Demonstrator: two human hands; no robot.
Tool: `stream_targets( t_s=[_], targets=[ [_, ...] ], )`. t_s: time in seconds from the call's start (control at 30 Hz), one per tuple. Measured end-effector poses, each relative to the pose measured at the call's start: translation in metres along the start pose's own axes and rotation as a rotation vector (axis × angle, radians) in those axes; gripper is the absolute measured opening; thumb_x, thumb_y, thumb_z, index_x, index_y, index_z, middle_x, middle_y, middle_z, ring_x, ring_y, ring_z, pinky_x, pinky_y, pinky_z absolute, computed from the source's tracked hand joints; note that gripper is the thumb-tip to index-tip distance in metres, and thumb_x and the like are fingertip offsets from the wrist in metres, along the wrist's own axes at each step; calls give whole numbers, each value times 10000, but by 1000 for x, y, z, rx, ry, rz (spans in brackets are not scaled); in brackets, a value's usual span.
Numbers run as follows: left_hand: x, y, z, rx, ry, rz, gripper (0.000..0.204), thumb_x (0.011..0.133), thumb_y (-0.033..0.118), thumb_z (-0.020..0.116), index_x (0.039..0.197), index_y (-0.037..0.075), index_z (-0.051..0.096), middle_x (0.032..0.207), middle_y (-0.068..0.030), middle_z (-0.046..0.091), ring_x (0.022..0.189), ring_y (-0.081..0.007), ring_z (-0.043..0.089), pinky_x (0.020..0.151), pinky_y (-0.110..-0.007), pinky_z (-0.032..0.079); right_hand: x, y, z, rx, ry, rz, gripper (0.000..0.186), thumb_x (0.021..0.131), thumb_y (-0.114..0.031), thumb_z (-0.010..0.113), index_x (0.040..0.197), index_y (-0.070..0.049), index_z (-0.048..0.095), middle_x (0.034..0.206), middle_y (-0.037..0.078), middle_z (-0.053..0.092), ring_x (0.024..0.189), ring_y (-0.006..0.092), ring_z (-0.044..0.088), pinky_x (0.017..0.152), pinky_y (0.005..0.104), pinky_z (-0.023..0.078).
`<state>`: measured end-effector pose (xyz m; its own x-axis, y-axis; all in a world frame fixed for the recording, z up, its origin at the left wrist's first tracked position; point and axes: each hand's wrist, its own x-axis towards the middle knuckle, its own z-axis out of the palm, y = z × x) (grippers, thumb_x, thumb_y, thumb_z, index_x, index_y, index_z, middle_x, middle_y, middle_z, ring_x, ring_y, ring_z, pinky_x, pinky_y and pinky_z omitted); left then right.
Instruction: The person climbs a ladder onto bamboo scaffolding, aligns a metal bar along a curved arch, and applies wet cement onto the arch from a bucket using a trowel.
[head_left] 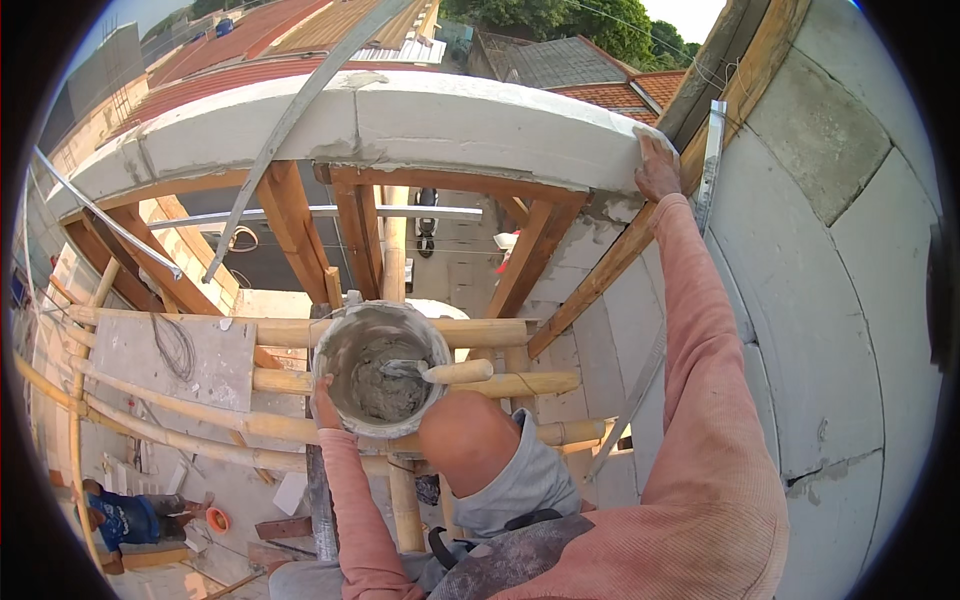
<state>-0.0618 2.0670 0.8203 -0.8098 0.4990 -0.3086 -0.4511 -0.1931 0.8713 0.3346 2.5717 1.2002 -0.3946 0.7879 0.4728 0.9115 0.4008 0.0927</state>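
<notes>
- With left hand (326,402), cupping bucket (400,322) set on bamboo poles (285,429) near knee (465,430)
- With right hand (657,170), gripping block wall (450,130)
- Crossed ahead by slanting metal bar (318,82)

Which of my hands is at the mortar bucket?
Your left hand, at the left side of the mortar bucket; your right hand touches the right end of the white block row.

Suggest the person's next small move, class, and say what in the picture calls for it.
Probably bring the right hand from the block wall to the trowel: neither hand holds it, its blade sits in the mortar, and the left hand is already against the bucket.
</notes>
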Motion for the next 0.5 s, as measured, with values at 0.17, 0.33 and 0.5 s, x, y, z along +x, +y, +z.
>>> stream_targets(
  t_s=[0.17, 0.33, 0.5],
  targets=[
    [-3, 1, 3, 101, 34, 15, 415, 990, 333, 479, 1035, -13, 706, 1044, -106, 677, 974, -194, 613, 885, -322, 490, -1, -4, -1, 12, 10, -1, 860, 771, -78, 659, 1534, -282, 317, 1496, 80, 427, 1423, 345, 378, 1204, 586, 217],
    [-9, 4, 9, 48, 17, -2, 401, 979, 319, 488, 1027, -16, 703, 1055, -113, 680, 977, -203, 615, 883, -326, 489, -2, -3, -3, -3, -14, 20, 863, 774, -71, 654, 1537, -284, 312, 1506, 74, 419, 1446, 336, 349, 1205, 587, 214],
    [-12, 8, 9, 84, 31, 16, 391, 977, 310, 490, 1027, -14, 702, 1047, -116, 680, 973, -210, 617, 886, -325, 489, -1, -2, 0, -7, 1, 22, 850, 785, -66, 652, 1535, -282, 316, 1508, 74, 421, 1449, 333, 346, 1210, 583, 206]
  ],
)
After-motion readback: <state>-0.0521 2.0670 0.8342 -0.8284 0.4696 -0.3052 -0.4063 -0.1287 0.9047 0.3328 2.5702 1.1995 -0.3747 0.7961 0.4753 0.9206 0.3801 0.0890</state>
